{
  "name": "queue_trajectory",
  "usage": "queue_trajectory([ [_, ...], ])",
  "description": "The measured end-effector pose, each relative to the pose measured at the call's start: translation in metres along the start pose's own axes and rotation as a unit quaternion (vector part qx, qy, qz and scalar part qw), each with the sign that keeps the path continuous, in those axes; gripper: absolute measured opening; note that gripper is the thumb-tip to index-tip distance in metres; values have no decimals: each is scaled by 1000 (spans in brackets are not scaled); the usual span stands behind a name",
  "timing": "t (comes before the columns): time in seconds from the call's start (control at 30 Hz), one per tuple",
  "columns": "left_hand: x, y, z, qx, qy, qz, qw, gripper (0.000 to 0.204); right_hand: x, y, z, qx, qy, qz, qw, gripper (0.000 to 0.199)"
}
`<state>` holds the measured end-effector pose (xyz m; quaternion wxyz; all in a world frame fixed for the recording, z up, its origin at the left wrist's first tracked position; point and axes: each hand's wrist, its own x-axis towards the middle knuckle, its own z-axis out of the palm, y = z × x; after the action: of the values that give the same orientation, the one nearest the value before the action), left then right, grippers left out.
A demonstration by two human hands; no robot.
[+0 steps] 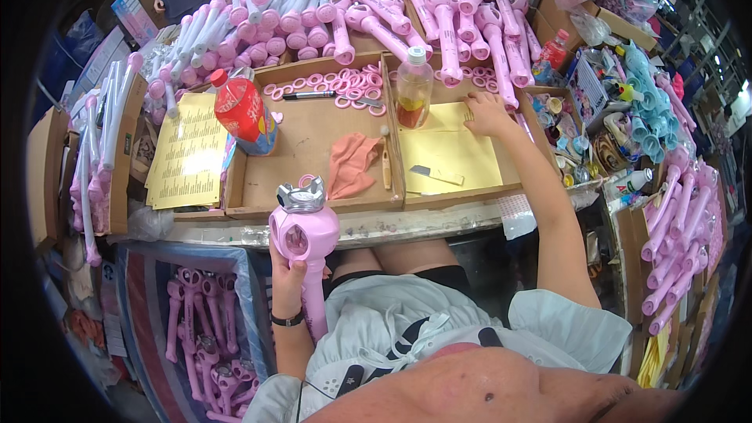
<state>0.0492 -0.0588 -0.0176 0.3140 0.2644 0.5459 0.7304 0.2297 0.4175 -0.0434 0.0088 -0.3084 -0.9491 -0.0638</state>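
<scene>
Held upright in the left hand (288, 282), just in front of the counter (439, 221): pink wand (323, 227), silver crown (304, 197) uppermost, thumb closed across the stem below the bulb, other fingers mostly hidden, probably to steady the heavy top. Stretched forward over the yellow sheet (462, 145): right hand (489, 113), half open, fingers bent down at the sheet's far edge, near pink rings (479, 73) (cannot tell if pinching anything). Penned in low-walled trays (290, 158), likely against rolling: more rings (352, 80), pen (309, 95) alongside. Kept nearer the lap, apparently for easy reach: orange cloth (352, 164) and, lying on the sheet, cutter (436, 176). Stood on the sheet's left part, perhaps as a weight: clear bottle (413, 90). Heaped along the far side: loose wands (446, 35). Gathered below counter level at left, seemingly to save room: crowned wands in a striped bin (135, 282).
</scene>
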Motion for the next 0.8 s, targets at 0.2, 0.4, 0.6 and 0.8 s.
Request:
queue_trajectory([
  [0.2,0,-3,-2,-2,-4,-18,1000,73,8,7,6,96,-69,20,993,63],
  [0.4,1,-6,-5,-5,-7,-13,1000,73,2,11,8,165,-38,2,985,59],
  [0.6,2,-8,-4,2,-6,-22,1000,74,2,17,9,187,29,-47,981,53],
  [0.8,5,-10,-3,3,-5,-27,1000,75,-7,16,6,225,55,-34,972,33],
])
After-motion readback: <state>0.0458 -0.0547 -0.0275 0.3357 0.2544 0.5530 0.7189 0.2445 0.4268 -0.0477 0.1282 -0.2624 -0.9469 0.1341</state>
